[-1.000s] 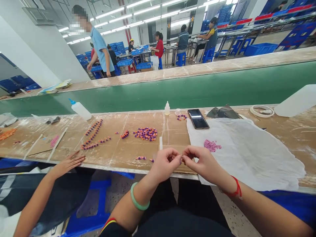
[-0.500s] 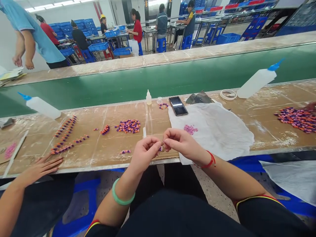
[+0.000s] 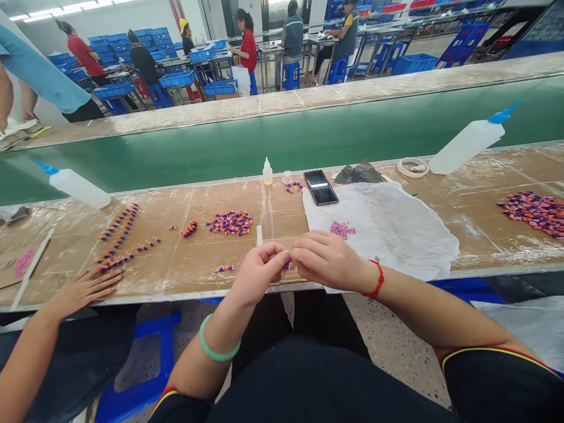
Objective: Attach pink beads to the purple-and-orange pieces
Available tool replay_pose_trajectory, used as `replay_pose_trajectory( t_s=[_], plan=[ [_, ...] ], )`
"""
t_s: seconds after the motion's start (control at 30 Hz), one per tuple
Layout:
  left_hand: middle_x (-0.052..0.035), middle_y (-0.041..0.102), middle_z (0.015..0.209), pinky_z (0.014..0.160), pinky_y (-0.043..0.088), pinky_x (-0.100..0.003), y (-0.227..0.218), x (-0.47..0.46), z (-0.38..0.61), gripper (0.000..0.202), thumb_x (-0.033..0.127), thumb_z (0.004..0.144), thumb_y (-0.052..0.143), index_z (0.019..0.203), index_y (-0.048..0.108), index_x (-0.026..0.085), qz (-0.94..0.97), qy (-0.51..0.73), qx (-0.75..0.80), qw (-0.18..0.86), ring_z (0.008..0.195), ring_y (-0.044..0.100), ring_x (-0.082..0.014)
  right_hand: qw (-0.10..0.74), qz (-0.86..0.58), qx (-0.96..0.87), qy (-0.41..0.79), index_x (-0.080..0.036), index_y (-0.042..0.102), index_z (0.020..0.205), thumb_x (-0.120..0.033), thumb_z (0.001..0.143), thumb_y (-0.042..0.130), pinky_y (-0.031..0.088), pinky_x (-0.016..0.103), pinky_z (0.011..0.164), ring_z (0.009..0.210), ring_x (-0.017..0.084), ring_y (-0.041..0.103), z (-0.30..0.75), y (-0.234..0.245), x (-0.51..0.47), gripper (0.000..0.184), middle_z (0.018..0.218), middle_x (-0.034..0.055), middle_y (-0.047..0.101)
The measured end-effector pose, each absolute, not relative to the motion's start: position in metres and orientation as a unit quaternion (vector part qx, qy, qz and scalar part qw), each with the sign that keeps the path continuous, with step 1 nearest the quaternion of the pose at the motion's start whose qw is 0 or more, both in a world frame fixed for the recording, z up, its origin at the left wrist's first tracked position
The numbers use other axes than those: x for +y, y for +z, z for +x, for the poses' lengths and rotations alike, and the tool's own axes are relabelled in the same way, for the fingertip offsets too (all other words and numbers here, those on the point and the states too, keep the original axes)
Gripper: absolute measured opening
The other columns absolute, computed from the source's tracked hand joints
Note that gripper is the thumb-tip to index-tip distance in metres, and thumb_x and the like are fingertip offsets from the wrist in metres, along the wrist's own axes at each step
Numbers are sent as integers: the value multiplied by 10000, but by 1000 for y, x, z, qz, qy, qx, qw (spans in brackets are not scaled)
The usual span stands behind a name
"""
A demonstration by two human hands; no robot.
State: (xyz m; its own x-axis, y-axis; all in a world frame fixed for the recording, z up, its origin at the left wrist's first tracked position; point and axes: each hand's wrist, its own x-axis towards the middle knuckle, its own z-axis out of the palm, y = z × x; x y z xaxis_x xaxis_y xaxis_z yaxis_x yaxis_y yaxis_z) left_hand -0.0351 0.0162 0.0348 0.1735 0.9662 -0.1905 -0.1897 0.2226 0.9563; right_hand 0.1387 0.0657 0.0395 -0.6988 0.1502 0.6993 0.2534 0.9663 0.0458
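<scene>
My left hand (image 3: 259, 273) is closed in a pinch on a small purple piece (image 3: 288, 265), a bit of which shows at the fingertips. Right beside it my right hand (image 3: 328, 261) is pinched shut, its fingertips meeting the left ones; whatever they grip is hidden. Both hands hover over the table's front edge. Left of them lies a short row of purple and orange pieces (image 3: 225, 268), with a heap of the same pieces (image 3: 230, 223) farther back. Small pink beads (image 3: 342, 230) rest on a white cloth (image 3: 396, 229) beyond my right hand.
Behind the cloth's left edge lies a phone (image 3: 321, 187), near a small dropper bottle (image 3: 267, 171). A tape roll (image 3: 412, 167) and a large blue-tipped bottle (image 3: 469, 147) are at the right. At the left, a co-worker's hand (image 3: 83, 291) rests by rows of pieces (image 3: 118, 232).
My right hand has turned, its fingers closing in over the left fingertips, and its forearm has swung outward. The person in light blue has moved left. The co-worker's hand at the far right has left view.
</scene>
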Motion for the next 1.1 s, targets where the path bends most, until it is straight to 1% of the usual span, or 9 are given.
replay_pose_trajectory(
  t_s=[0.1,0.2,0.33,0.43,0.53,0.67,0.77,0.9,1.1],
  plan=[
    [42,512,547,445,293,-190,35,13,-33,330,435,757,713,656,548,167,468,495,464,567,459,392,-55,409,-133,-903,-10,-205,552,818,-117,931,462,449,272,615,653,144,545,137,41,62,169,726,26,635],
    [29,557,562,470,349,-199,40,7,-31,203,283,823,612,657,561,177,561,535,479,412,481,450,-74,444,-216,-844,209,-198,553,808,-127,892,511,467,243,593,629,121,567,134,45,54,119,699,5,626],
    [32,602,573,499,385,-201,45,1,-33,173,135,831,571,665,569,187,695,535,456,151,497,490,-81,382,-278,-732,492,-191,558,774,-170,842,542,505,231,590,632,116,617,130,54,44,74,691,-2,639],
    [37,614,579,494,387,-198,44,0,-36,172,127,856,574,698,561,192,735,522,429,59,487,491,-80,354,-291,-683,569,-187,551,739,-216,813,565,495,232,580,616,115,610,128,58,42,81,662,-6,626],
    [39,613,578,492,384,-201,42,2,-37,177,131,874,575,710,559,197,748,514,420,26,480,489,-82,341,-296,-661,599,-182,550,733,-228,793,573,482,232,579,613,111,592,128,59,42,80,657,-7,617],
    [29,594,553,506,388,-223,44,2,-38,193,155,865,585,680,582,209,748,500,433,63,474,484,-98,330,-309,-667,592,-180,544,728,-231,780,582,431,218,539,586,97,535,129,59,42,83,643,-16,590],
    [6,613,569,541,418,-240,47,0,-40,192,196,852,608,661,608,213,714,491,468,173,498,511,-114,325,-304,-674,589,-182,537,727,-226,786,574,426,218,531,578,95,524,129,60,42,83,639,-18,579],
    [-19,669,677,565,463,-241,42,0,-47,128,301,867,643,796,670,198,618,526,481,332,574,594,-134,329,-283,-692,577,-190,523,737,-212,812,554,450,227,542,579,100,535,129,62,43,84,642,-18,579],
    [6,619,603,480,413,-209,23,-1,-66,246,396,797,752,733,666,175,510,536,506,443,497,506,-91,300,-272,-813,419,-194,504,746,-176,846,490,432,217,574,603,96,527,132,55,61,103,673,-14,580]
  ],
)
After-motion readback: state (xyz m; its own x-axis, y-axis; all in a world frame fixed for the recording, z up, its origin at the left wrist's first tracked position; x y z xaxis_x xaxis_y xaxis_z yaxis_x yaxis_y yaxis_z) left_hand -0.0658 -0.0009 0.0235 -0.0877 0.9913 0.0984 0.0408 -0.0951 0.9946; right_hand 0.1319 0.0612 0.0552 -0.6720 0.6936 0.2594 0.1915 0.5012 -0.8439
